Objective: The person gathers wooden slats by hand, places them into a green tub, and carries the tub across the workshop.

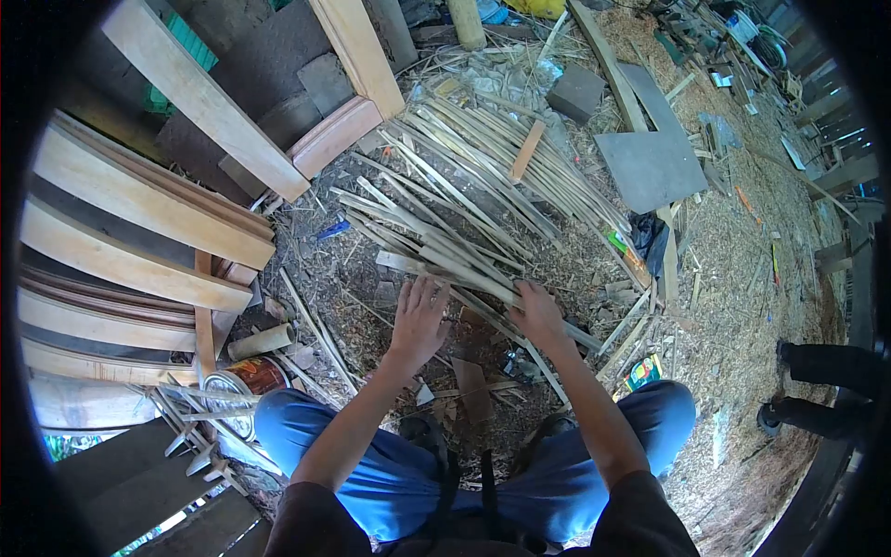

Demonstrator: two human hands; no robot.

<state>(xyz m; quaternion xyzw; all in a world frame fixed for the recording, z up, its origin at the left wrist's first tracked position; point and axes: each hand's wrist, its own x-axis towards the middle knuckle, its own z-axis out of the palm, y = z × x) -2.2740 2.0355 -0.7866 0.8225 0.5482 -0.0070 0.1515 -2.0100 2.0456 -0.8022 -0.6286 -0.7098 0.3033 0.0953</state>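
Observation:
Thin wooden strips (453, 262) lie in a loose bundle on the littered ground in front of me. My left hand (419, 320) is at the near side of the bundle's left part, fingers stretched out and slightly apart, with nothing visible in it. At the bundle's right part, my right hand (539, 314) has its fingers curled over the strips; the fingertips are partly hidden. Beyond, more wooden strips (501, 162) lie in a spread pile, with a short reddish wood piece (528, 150) across them.
Curved wooden frame pieces (139, 251) stand at the left, near a tin can (255, 376). A grey flat board (650, 167) and a dark block (575, 94) lie at the back right. Another person's legs (826, 390) show at the right edge. Wood shavings (733, 343) cover the ground.

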